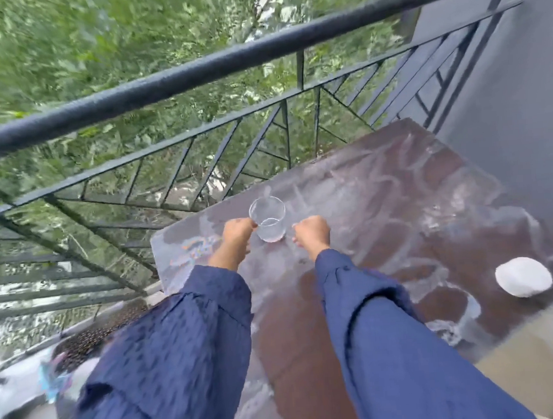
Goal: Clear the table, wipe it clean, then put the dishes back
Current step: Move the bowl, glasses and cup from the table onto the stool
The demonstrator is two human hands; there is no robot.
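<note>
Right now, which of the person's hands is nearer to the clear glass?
Left. The left hand grips the glass at its left side, in contact. The right hand, curled and holding nothing, hangs just right of the glass with a small gap of table between.

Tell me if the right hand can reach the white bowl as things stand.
Probably yes: the right hand seems empty, and only bare table lies between it and the white bowl.

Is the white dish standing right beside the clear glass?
No, the clear glass stands near the far left edge of the table, while the white dish sits far off at its right edge.
</note>
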